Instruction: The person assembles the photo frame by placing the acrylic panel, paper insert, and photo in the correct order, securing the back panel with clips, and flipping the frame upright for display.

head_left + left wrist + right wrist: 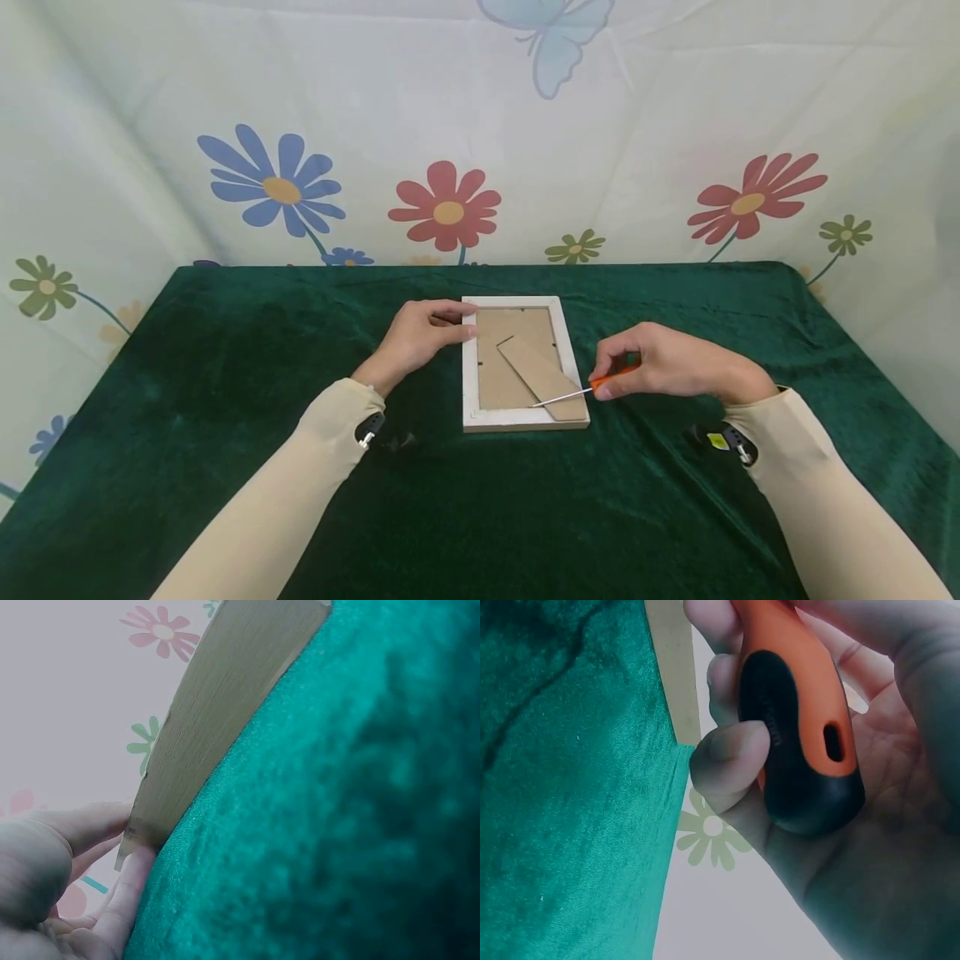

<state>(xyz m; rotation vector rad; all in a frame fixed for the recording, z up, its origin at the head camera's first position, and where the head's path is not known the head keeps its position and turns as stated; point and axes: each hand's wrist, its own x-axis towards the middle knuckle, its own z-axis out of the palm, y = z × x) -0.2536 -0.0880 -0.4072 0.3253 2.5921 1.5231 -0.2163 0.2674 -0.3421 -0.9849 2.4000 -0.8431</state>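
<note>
A white picture frame [470,375] lies with its back up. Its brown backing board [491,387] carries a slanted easel stand [536,367], and small dark tabs sit along the board's edges. My left hand [416,337] grips the frame's upper left side, with thumb and fingers at the wooden edge [202,712]. In my right hand [660,358] is a screwdriver [562,397], its orange and black handle [802,697] held between thumb and curled fingers. The metal shaft crosses the lower part of the stand, and the tip is at the board's bottom edge.
Dark green velvet cloth [300,500] covers the table, with folds at the right. A pale curtain [360,92] printed with flowers hangs behind the table's far edge and along both sides.
</note>
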